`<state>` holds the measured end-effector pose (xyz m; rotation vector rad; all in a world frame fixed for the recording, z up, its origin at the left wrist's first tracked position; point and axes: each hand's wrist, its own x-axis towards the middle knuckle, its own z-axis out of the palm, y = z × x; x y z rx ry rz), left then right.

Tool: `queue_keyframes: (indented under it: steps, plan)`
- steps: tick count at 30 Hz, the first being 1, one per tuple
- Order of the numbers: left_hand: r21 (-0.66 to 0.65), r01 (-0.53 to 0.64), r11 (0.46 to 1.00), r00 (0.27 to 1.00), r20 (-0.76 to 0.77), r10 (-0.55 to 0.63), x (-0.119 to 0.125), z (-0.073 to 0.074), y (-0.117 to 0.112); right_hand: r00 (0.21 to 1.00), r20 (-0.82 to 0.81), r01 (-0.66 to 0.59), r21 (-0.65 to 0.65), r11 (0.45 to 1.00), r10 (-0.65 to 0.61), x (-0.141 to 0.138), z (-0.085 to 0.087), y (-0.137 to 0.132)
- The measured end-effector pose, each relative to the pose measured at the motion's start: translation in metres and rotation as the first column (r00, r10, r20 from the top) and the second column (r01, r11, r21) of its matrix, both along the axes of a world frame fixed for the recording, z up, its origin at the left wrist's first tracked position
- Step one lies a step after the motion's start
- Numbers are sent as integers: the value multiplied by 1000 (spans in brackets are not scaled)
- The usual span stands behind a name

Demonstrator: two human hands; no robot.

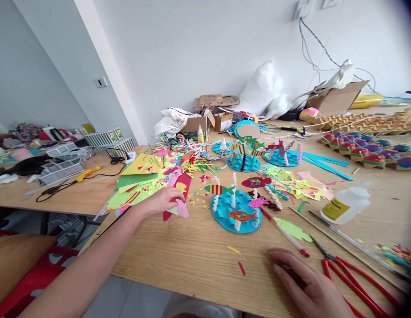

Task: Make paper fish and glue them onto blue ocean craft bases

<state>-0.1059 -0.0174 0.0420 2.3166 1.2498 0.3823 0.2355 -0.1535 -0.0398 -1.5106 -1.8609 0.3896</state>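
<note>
My left hand (164,201) reaches out to the heap of coloured paper sheets (137,183) and its fingers pinch a pink paper cut-out (182,208) at the heap's near edge. My right hand (303,280) lies flat on the wooden table (192,256), fingers stretched out, holding nothing. Just right of it lie red-handled scissors (344,274) and a thin pink stick (283,232). Between the hands stands a round blue craft disc (235,212) with white posts and paper fish on it.
A glue bottle (344,204) lies on its side at right, beside long thin sticks (344,245). More blue discs (243,162), paper scraps (298,183), painted egg cartons (367,148) and cardboard boxes (200,121) fill the back. A second table at left carries a glue gun (88,173).
</note>
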Motion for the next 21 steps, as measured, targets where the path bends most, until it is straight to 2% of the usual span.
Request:
queue_keyframes:
  steps: [3, 5, 8, 11, 17, 21]
  plan:
    - [-10, 84, 996, 992, -95, -85, 8, -4, -9, 1000, 21, -17, 27, 999, 16, 2, -3, 0]
    - [34, 127, 991, 971, -210, -117, 13, -8, -13, 999, 34, -35, 39, 999, 33, 4, -5, 0]
    - [94, 213, 972, 904, -396, -160, 18, -12, -17, 997, 49, -60, 68, 996, 56, 6, -8, 2]
    - [105, 271, 957, 855, -484, -188, 23, -14, -15, 995, 60, -85, 95, 992, 80, 8, -9, 3]
    - [139, 314, 939, 785, -595, -174, 28, -17, -14, 992, 63, -117, 111, 987, 110, 9, -8, 2]
    - [220, 306, 926, 768, -632, -104, 25, -26, -22, 993, 44, -112, 93, 989, 108, 7, -5, 0]
